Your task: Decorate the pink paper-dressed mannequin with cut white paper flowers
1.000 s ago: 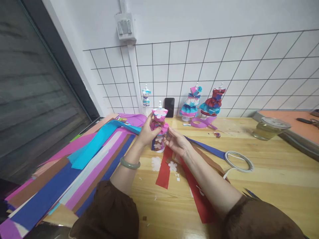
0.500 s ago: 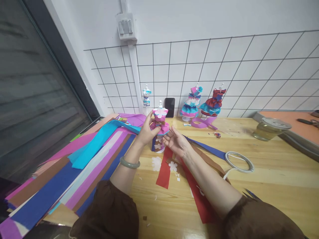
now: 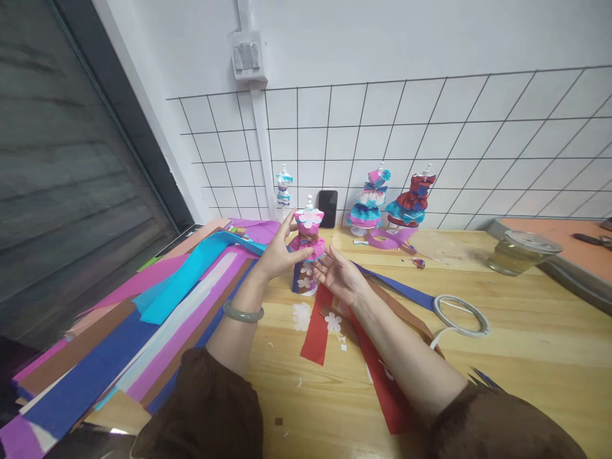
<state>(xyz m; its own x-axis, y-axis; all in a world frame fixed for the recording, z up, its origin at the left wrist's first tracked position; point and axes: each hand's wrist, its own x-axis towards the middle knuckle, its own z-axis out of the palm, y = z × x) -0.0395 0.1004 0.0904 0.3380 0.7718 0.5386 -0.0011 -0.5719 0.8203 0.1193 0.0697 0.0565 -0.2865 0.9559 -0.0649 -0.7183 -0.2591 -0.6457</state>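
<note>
A miniature dress form in a pink dress [image 3: 310,241] stands upright in front of me, with a white flower on its bodice and a brown band at its waist. My left hand [image 3: 280,252] is closed around its left side, the thumb lying across the front of the skirt. My right hand [image 3: 340,275] is beside the skirt's lower right edge, palm up and fingers spread; its fingertips appear to touch the hem. Below the skirt is a small brown and blue piece with white flowers [image 3: 305,279]. White paper flowers [image 3: 333,321] and a red strip [image 3: 316,338] lie nearer me.
Coloured crepe strips [image 3: 191,306] cover the left side. Behind stand a phone [image 3: 327,209] and other dressed forms, one red and blue [image 3: 412,199]. Rightward lie a tape roll [image 3: 461,315], a lidded cup [image 3: 523,252] and dark pointed tips [image 3: 486,378] by my sleeve.
The view has shifted slightly. My left thumb has moved a little to the right across the pink skirt. My right hand keeps almost the same place by the hem.
</note>
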